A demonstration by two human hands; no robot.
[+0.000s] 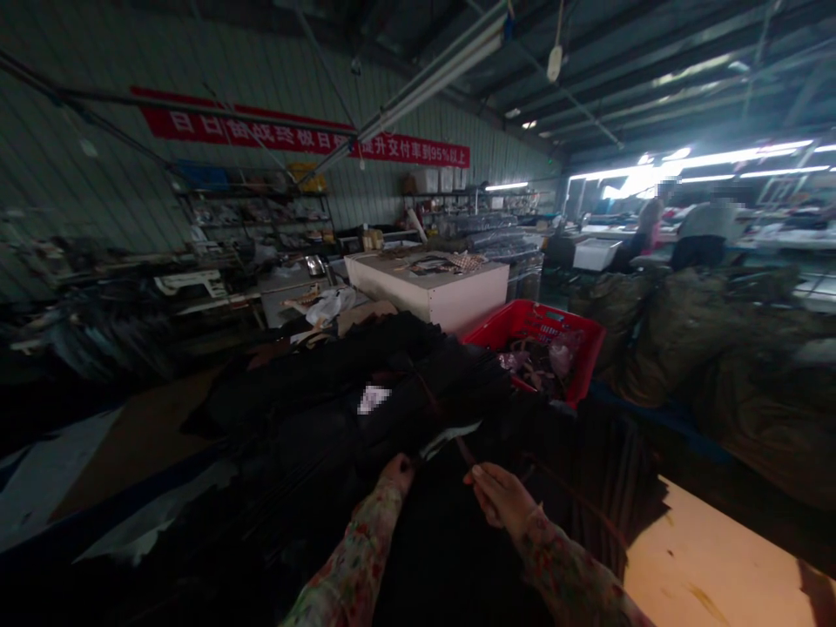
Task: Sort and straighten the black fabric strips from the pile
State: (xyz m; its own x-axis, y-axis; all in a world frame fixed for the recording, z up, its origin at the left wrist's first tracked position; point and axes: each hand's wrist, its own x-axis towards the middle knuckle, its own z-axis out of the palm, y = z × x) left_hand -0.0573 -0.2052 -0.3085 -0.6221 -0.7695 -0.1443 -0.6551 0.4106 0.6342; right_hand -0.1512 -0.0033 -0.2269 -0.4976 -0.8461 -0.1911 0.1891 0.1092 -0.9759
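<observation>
My right hand [502,495] is closed, fingers pinched round a thin brownish strip [465,451] that points up and away from me. Whether this is a strap or a blade I cannot tell in the dim light. To its left, my left hand [397,475] is closed at the edge of the dark material, and what it grips is hidden. A pale, narrow piece [450,438] lies just beyond both hands. Under and around them spread stacked black sheets [418,540] of cloth or leather, with thin brownish cords [575,496] across them.
A red plastic crate [591,357] with scraps stands beyond the pile, beside a white box-like cabinet [392,283]. Large brown sacks [659,335] fill the right side. A sewing machine [189,283] stands at the left. Two people [709,231] are in the far right background.
</observation>
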